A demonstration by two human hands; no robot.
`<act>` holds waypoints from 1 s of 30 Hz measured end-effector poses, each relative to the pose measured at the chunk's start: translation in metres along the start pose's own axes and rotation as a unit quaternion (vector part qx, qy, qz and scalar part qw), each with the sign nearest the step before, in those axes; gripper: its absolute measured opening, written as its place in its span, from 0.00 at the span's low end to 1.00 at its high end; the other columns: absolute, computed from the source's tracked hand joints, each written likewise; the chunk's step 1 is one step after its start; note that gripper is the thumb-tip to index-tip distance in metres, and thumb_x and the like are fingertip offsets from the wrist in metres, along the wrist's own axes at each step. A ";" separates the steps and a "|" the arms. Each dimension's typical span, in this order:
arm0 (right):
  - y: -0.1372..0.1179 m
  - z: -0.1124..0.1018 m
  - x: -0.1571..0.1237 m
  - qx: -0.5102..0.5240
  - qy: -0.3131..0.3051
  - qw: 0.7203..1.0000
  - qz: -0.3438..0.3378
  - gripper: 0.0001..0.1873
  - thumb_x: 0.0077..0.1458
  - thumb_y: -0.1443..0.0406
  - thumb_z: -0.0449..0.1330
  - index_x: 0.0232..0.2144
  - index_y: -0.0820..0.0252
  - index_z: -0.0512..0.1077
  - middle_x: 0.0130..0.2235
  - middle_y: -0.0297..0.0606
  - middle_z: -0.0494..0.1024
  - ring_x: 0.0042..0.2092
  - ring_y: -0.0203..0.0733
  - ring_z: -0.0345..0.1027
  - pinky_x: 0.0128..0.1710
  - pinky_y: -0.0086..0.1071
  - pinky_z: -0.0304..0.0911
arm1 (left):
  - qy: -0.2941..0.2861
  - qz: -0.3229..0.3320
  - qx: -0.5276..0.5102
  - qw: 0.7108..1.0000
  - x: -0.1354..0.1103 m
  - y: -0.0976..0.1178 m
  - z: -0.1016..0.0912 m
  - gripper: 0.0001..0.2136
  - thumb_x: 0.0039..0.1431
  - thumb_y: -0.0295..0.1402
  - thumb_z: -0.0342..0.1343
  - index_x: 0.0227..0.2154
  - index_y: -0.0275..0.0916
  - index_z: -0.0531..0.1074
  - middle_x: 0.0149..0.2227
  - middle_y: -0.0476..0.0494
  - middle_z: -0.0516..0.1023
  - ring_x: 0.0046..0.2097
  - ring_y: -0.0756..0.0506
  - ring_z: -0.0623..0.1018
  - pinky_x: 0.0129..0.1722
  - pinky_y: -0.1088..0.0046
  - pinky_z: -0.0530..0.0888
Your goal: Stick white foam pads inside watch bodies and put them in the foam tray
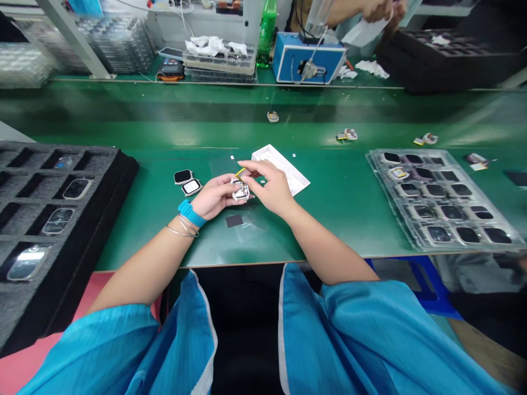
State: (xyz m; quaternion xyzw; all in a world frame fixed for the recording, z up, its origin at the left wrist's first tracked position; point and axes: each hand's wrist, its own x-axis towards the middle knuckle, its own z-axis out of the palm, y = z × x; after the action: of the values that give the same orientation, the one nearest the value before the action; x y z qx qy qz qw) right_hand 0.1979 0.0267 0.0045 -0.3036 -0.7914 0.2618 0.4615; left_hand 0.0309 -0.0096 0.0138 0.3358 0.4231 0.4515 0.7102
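My left hand (216,196) is closed around a small white smartwatch case (241,192), its inner parts facing up. A thin yellow-edged piece (240,172), perhaps a battery, rises at the far side of the case. My right hand (272,187) pinches this piece between thumb and fingers; the exact contact is partly hidden. Left of my hands lie a dark-faced watch (183,176) and a white-faced watch part (191,187). Behind my right hand is a white box lid (297,180) holding tiny pieces. A dark square sheet (234,220) and clear film (252,229) lie nearer me.
A black foam tray (123,164) with several watches stands at the left. At the right is a clear plastic tray (381,189) of watches. Opened watch cases (272,117) lie farther back. Beyond are a blue device (288,57), a green bottle (267,33) and another person's hands (379,10).
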 end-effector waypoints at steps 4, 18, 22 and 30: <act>0.002 0.006 0.003 0.027 -0.016 0.997 0.065 0.22 0.58 0.66 0.59 0.55 0.53 0.69 0.43 0.36 0.80 0.46 0.41 0.72 0.49 0.39 0.69 | 0.048 -0.019 0.031 0.998 0.003 0.001 -0.001 0.05 0.52 0.21 0.58 0.33 0.32 0.72 0.27 0.44 0.79 0.27 0.47 0.80 0.24 0.76 0.79; -0.023 0.013 -0.049 -0.169 -0.193 0.955 0.146 0.05 0.54 0.71 0.64 0.31 0.58 0.80 0.43 0.42 0.76 0.47 0.47 0.71 0.52 0.43 0.65 | -0.154 -0.142 0.099 0.973 0.004 0.016 -0.037 0.09 0.44 0.25 0.65 0.31 0.31 0.76 0.32 0.32 0.82 0.35 0.38 0.83 0.41 0.54 0.81; -0.023 0.014 -0.044 -0.161 -0.193 0.953 0.168 0.05 0.53 0.71 0.65 0.31 0.59 0.80 0.42 0.41 0.76 0.45 0.46 0.71 0.51 0.42 0.66 | -0.168 -0.143 0.097 0.971 0.006 0.012 -0.038 0.10 0.43 0.26 0.67 0.31 0.31 0.77 0.32 0.33 0.82 0.36 0.39 0.83 0.39 0.58 0.81; -0.025 0.021 -0.040 -0.167 -0.212 0.941 0.202 0.05 0.55 0.71 0.62 0.28 0.61 0.76 0.38 0.41 0.72 0.43 0.45 0.69 0.51 0.43 0.64 | -0.156 -0.150 0.102 0.971 0.005 0.014 -0.037 0.08 0.45 0.25 0.66 0.31 0.31 0.77 0.31 0.33 0.82 0.36 0.38 0.83 0.45 0.52 0.80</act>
State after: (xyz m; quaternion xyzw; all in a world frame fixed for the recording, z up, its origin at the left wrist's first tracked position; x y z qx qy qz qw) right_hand 0.1886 -0.0225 -0.0104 -0.4667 -0.8257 0.2719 0.1630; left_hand -0.0065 0.0040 0.0084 0.4058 0.3963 0.2362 0.7890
